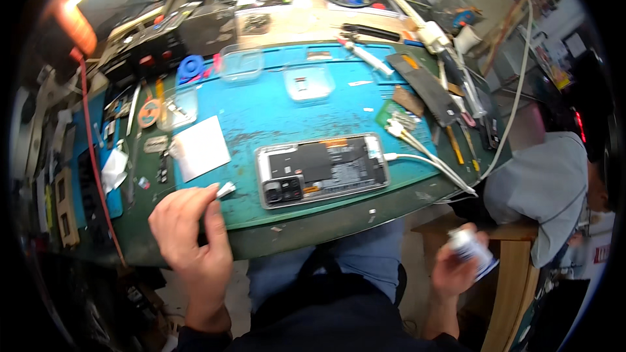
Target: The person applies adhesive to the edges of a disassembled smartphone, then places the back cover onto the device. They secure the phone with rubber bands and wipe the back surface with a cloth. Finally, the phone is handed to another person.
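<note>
My left hand (192, 231) is over the front left edge of the mat, thumb and forefinger pinched on a small white cap-like piece (225, 190). In my right hand (453, 270), off the bench at the lower right, is a white squeeze tube (471, 251) with a dark blue end, blurred by motion. Between my hands a smartphone (322, 169) lies flat with its back cover off, its battery and camera block exposed. A white cable (417, 160) is plugged into its right end.
The blue work mat (261, 111) carries a white paper sheet (200, 148) and a clear plastic tray (308, 83). At the right lie a dark slab (424, 89), a syringe (365, 57) and several tools. A person in grey (538, 189) sits nearby on the right.
</note>
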Motion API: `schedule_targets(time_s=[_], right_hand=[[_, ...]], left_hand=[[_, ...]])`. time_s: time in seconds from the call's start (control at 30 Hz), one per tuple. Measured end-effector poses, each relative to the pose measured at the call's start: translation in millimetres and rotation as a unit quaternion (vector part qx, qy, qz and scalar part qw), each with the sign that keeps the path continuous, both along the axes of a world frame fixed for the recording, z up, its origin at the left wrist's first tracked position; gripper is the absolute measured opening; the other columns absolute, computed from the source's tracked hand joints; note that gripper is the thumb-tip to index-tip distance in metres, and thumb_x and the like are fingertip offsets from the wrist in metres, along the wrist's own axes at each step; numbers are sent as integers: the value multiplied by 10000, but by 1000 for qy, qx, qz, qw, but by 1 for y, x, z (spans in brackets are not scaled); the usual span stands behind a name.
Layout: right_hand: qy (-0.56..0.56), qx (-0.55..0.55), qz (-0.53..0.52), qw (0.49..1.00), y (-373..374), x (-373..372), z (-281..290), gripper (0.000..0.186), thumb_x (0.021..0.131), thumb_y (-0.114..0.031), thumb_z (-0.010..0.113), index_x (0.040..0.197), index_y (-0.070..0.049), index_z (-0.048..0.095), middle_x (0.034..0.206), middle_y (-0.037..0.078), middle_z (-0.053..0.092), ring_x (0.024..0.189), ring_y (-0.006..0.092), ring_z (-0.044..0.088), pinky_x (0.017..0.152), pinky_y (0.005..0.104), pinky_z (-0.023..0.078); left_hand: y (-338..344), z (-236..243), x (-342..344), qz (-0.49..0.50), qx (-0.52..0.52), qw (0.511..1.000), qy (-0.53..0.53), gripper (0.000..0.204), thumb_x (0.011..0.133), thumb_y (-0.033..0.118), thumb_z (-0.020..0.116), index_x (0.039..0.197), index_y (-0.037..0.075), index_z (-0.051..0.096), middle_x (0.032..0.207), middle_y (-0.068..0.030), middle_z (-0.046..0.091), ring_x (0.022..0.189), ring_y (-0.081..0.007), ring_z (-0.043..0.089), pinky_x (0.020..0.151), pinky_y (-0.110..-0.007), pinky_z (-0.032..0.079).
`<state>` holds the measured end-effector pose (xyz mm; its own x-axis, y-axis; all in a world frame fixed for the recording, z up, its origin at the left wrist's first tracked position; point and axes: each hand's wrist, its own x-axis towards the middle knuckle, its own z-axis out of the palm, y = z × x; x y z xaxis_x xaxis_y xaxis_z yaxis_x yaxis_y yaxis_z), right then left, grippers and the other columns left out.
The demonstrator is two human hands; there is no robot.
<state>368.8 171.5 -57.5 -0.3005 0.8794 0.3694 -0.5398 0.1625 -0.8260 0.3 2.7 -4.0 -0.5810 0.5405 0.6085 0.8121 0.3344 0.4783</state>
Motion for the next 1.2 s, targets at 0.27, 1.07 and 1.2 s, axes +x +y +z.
schedule_targets(time_s=[0.27,1.07,1.2], right_hand=[[-268,466,36,843,-42,-171,39,421,805,-186,899,1161,-44,727,1188,184,686,842,235,714,655,299,594],[-294,508,43,809,-28,-203,33,380,833,-168,859,1155,-24,718,1140,174,691,878,272,702,717,346,608],[-284,504,42,814,-27,-202,30,357,837,-165,861,1138,-21,734,1129,175,693,878,275,706,720,348,617]], left_hand=[[-3,-3,-6,-19,16,1000,7,175,894,-46,698,1036,50,730,995,-87,716,968,-271,659,914,-382,456],[-7,-4,-10,-30,7,1000,-1,195,847,25,754,1039,61,748,977,-60,709,945,-267,665,906,-396,453],[-7,-5,-10,-26,5,1000,5,200,848,56,776,1046,70,751,971,-44,714,937,-254,670,900,-392,441]])
